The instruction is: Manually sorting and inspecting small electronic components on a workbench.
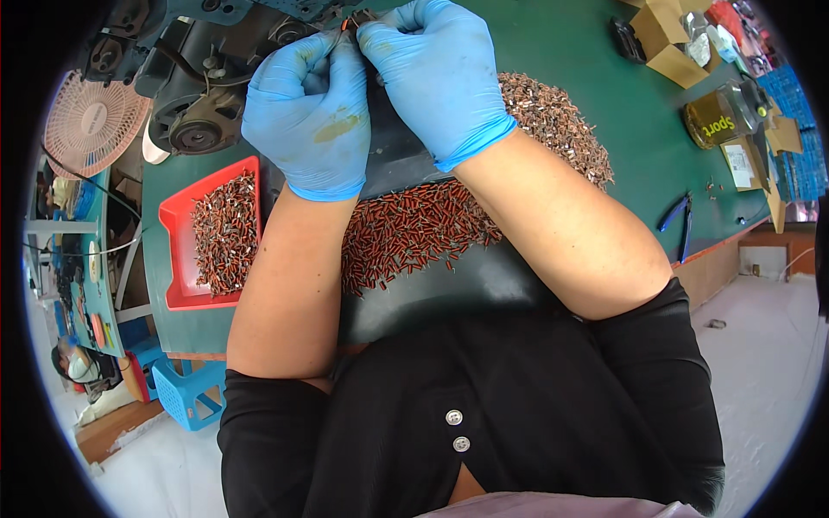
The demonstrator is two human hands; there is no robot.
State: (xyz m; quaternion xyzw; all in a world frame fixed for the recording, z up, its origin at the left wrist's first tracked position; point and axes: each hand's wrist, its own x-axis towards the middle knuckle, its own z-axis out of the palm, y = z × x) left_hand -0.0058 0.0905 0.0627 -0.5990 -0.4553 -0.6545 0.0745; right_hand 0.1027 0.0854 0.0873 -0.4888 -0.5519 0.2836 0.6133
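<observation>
Both my hands, in blue gloves, come together at the top edge of the view beside a dark machine. My left hand [306,121] is closed, its fingertips pinching a small orange-red wire coil [346,25]. Close against it, my right hand [436,82] is also closed in a pinch; what sits between its fingertips is too small to make out. Below my wrists, a heap of red-brown wire coils [406,229] with thin metal leads is spread on a black mat [484,285]. Brown stains mark the left glove.
A red tray [168,250] of similar coils stands left, below the machine [194,121]. A pile of coppery parts [561,129] lies beyond my right forearm. Farther right are blue-handled pliers [678,224], a jar [721,112] and a cardboard box [669,43]. A pink fan [93,125] stands left.
</observation>
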